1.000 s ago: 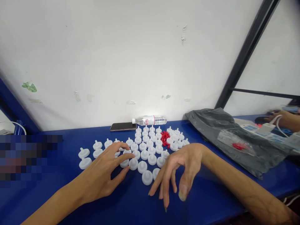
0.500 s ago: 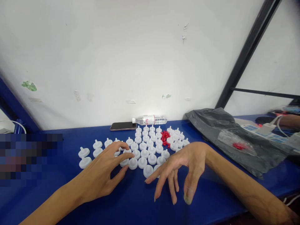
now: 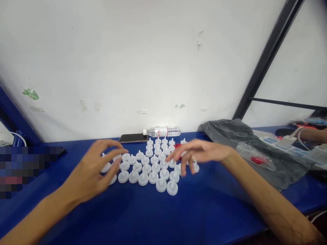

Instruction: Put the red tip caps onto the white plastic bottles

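Observation:
Many round white plastic caps with a thin spout on top (image 3: pixel 153 177) stand upright in loose rows on the blue table. My left hand (image 3: pixel 93 172) hovers over the caps at the left end, fingers curved and apart. One cap (image 3: pixel 117 157) shows between its fingertips and thumb, with no visible grip on it. Over the right side of the group, my right hand (image 3: pixel 198 153) is open, its fingers spread and pointing down and left. Beneath it, small red pieces (image 3: pixel 177 145) lie in a pile, partly hidden along with several caps.
Behind the caps, a phone (image 3: pixel 133 138) and a clear bottle (image 3: pixel 163 131) lie near the wall. A grey plastic bag (image 3: pixel 230 136) spreads at the right, with a clear bag of red pieces (image 3: pixel 257 159) on it. Beyond are a power strip (image 3: pixel 286 141) and another person's arm (image 3: pixel 315 135).
My left hand has moved left, away from the middle caps. My right hand has lifted away from the front edge of the group and now covers part of the red pile.

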The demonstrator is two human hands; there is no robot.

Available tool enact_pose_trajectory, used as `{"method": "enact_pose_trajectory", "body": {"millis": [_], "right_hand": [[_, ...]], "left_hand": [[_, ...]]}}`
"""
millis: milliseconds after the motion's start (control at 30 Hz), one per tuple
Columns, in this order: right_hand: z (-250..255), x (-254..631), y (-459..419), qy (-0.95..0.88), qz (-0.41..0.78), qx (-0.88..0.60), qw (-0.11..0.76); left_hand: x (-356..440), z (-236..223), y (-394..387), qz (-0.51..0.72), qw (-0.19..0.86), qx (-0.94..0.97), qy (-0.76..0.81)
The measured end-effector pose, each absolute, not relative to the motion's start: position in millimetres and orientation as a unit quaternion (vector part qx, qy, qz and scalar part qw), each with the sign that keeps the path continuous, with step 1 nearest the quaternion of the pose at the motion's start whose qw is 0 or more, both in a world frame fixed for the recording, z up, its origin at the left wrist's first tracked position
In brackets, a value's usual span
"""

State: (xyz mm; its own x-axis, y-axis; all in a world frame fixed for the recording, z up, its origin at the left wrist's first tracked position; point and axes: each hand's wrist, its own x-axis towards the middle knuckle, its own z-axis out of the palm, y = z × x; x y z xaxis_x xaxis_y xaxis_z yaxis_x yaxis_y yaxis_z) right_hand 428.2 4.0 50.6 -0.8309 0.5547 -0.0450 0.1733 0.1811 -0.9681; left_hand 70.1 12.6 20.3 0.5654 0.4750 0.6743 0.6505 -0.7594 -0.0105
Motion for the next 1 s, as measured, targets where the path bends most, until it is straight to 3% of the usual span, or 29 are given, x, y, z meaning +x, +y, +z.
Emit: {"method": "enact_pose_trajectory", "body": {"millis": [100, 167, 233, 333, 433, 1000], "right_hand": [[43, 446, 24, -0.698, 0.436, -0.375, 0.428], [34, 462, 41, -0.651, 0.335, -0.45, 0.511], [22, 478, 55, -0.634, 0.244, -0.504, 0.534], [8, 498, 68, -0.656, 0.086, -0.575, 0.481], [-1, 507, 70, -0.672, 0.013, -0.6, 0.433], [-21, 522, 71, -0.735, 0.081, -0.626, 0.249]], "left_hand": [[41, 34, 40, -0.374, 0.193, -0.803, -0.422], [20, 34, 59, -0.365, 0.19, -0.761, -0.502], [0, 25, 75, -0.369, 0.192, -0.737, -0.533], [-21, 5, 91, -0.353, 0.193, -0.729, -0.554], [-29, -11, 101, -0.35, 0.201, -0.717, -0.569], [-50, -49, 142, -0.217, 0.134, -0.784, -0.567]]}}
